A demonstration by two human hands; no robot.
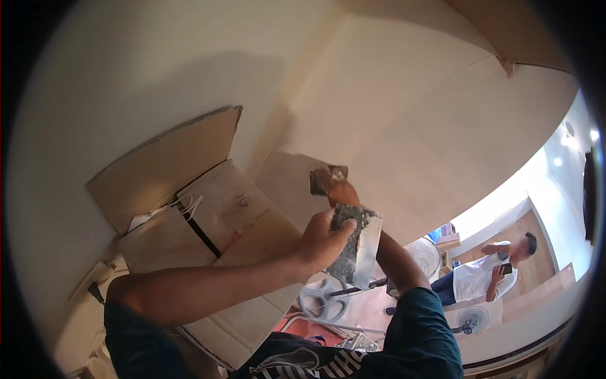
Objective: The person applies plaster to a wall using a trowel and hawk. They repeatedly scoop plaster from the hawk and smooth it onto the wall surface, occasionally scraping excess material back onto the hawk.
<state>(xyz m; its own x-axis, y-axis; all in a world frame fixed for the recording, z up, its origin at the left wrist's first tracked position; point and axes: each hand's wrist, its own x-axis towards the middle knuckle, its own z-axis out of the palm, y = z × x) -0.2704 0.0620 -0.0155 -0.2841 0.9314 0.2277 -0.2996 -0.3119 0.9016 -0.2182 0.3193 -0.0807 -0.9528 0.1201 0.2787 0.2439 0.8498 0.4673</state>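
Note:
My left hand [322, 243] grips a wide, flat metal plastering blade [364, 249], its dark face smeared with pale grey paste, held up at the middle of the view. Behind it, my right hand [338, 189] grips a smaller dark scraper [317, 182] with some pale material on it, up against the beige wall surface [410, 139]. My right forearm passes behind the wide blade. My left forearm crosses over a flattened cardboard box [158, 240] at the lower left.
An upright cardboard panel [167, 164] leans at the left wall. Below are a grey wheel-shaped base [315, 303], a mesh fan [426, 256] and another fan [472, 319]. At the right, a person [480, 281] in a white top holds a phone [505, 268].

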